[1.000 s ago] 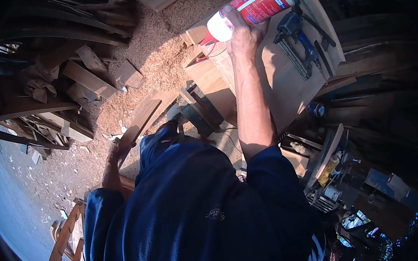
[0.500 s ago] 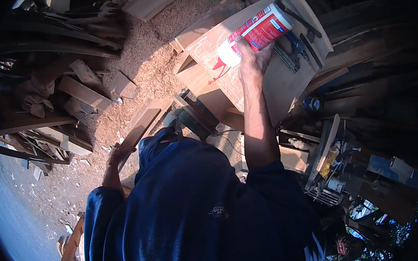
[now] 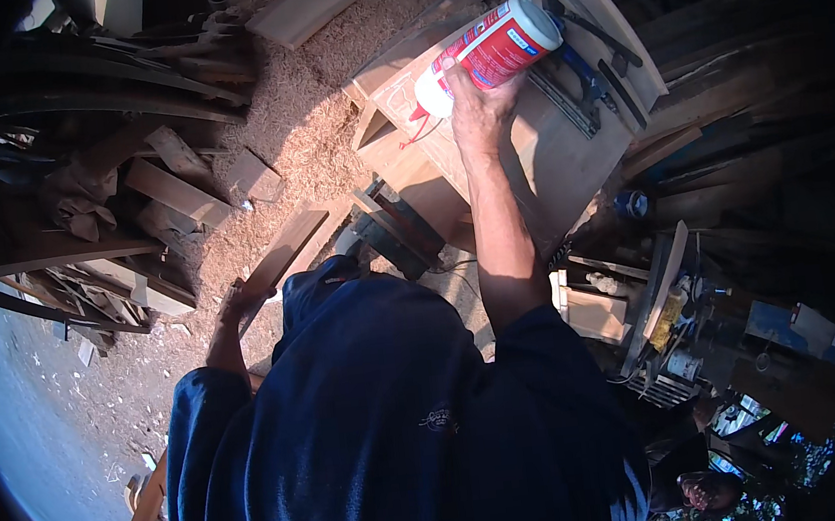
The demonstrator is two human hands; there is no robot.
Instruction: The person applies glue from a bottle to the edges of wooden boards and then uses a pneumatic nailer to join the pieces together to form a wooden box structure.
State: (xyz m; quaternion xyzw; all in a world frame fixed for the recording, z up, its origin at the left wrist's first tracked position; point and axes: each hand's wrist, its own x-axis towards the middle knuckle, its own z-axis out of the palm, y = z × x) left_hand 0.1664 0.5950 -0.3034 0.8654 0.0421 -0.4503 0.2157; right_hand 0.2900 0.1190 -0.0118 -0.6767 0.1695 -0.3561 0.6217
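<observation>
My right hand (image 3: 482,114) is wrapped round a large white glue bottle (image 3: 502,46) with a red label. The bottle lies tilted over a wooden board (image 3: 570,170), its red nozzle pointing down and left, a red cap hanging by it. Pale lines of glue (image 3: 402,96) show on the board's left part. At the left, my left hand (image 3: 237,300) grips the lower end of a narrow wooden plank (image 3: 285,245); its fingers are partly in shade. Several dark hand tools, among them a blue-handled one (image 3: 580,69), lie on the board right of the bottle.
Wood shavings (image 3: 294,122) cover the ground. Stacked timber (image 3: 100,90) stands at the left, with offcuts (image 3: 179,188) beside it. A dark vise-like block (image 3: 395,233) is below the board. Another person (image 3: 706,489) is at the lower right, near a cluttered bench (image 3: 686,335).
My right hand has moved left with the glue bottle, its nozzle shifting left along the board. My left hand stays on the plank with little movement.
</observation>
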